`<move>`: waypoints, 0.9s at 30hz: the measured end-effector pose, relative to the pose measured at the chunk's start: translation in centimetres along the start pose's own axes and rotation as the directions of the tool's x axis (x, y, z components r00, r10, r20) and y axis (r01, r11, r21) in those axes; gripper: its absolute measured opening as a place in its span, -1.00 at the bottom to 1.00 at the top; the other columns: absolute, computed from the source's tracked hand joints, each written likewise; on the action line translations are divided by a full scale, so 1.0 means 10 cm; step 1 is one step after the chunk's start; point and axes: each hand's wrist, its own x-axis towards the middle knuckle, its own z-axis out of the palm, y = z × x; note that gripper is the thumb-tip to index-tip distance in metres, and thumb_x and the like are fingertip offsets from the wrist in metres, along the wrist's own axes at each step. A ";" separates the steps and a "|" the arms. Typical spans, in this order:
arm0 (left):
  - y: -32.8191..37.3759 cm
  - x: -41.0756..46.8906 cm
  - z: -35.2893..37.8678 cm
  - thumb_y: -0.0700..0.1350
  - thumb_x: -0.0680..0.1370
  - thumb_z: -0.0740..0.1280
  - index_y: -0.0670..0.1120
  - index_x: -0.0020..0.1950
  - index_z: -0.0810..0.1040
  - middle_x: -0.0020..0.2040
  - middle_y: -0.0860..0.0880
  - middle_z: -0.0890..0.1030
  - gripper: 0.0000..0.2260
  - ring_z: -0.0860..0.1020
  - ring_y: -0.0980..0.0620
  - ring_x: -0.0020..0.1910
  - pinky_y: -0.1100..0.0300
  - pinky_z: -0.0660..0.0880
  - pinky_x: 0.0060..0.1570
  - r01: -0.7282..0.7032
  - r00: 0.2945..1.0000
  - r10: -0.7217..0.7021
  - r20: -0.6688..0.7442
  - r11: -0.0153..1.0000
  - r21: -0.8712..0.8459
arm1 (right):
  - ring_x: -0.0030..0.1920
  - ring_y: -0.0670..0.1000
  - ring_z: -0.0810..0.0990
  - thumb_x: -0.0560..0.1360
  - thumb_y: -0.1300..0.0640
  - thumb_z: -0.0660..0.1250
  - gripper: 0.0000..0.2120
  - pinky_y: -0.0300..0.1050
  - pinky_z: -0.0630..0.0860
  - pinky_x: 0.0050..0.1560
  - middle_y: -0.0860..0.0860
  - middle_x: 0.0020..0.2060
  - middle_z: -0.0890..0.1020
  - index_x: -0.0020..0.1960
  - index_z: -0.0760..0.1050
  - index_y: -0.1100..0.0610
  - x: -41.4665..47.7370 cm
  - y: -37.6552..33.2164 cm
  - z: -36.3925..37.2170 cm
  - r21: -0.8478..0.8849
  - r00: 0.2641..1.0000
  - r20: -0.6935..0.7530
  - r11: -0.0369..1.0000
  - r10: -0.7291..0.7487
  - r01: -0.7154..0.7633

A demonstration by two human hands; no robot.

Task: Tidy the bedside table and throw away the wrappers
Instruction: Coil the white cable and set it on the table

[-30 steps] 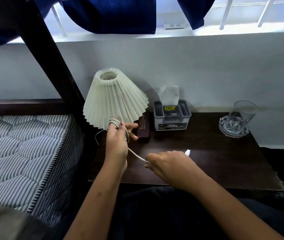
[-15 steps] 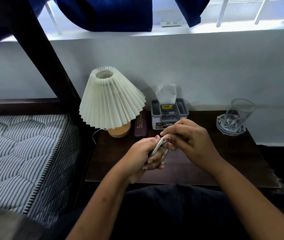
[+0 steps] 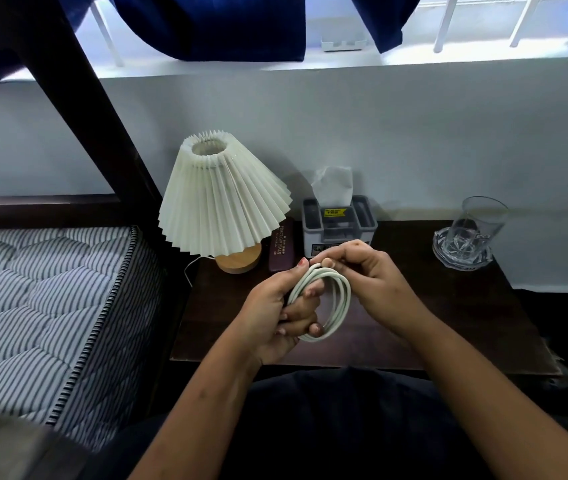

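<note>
Fingers (image 3: 305, 306) of the left hand (image 3: 268, 320) thread the coiled white cable (image 3: 334, 306), keeping its loops; right hand (image 3: 369, 275) pinches the top.

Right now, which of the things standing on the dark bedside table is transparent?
The clear drinking glass on its glass coaster at the table's far right corner; the pleated lamp, maroon case and grey tissue holder are all opaque.

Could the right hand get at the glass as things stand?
Probably not right away: the right hand is pinching the coiled cable that the left hand holds. Once it lets go, the table between it and the glass looks bare.
</note>
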 end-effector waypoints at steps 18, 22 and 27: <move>-0.08 0.15 0.03 0.10 0.53 0.12 -0.05 -0.50 0.41 -0.71 0.09 0.21 -0.56 0.13 0.18 -0.75 0.31 0.34 -0.60 -0.178 0.959 0.162 -0.232 0.983 -0.048 | -0.15 0.04 0.56 0.46 -0.24 0.10 -0.47 0.04 0.50 0.00 0.14 -0.15 0.64 -0.02 0.60 0.17 -0.02 0.01 0.03 -0.046 0.969 0.033 0.969 0.246 -0.244; -0.06 0.18 0.00 0.07 0.60 0.07 -0.06 -0.49 0.39 -0.69 0.07 0.24 -0.52 0.13 0.18 -0.75 0.33 0.31 -0.62 -0.252 0.916 0.237 -0.322 0.968 -0.005 | -0.12 -0.06 0.58 0.49 -0.11 0.20 -0.64 -0.12 0.50 -0.05 0.05 -0.14 0.66 0.01 0.60 0.13 -0.05 -0.06 0.05 0.024 0.960 0.133 0.968 0.245 -0.250; -0.09 0.21 0.02 0.07 0.62 0.05 -0.01 -0.53 0.45 -0.68 0.08 0.25 -0.47 0.13 0.18 -0.73 0.33 0.28 -0.62 -0.268 0.881 0.314 -0.354 0.948 0.174 | -0.11 0.14 0.49 0.50 0.33 0.27 -0.80 0.06 0.45 -0.04 0.38 -0.06 0.57 0.11 0.52 0.29 -0.04 -0.03 0.08 0.075 0.959 0.091 0.959 0.267 -0.274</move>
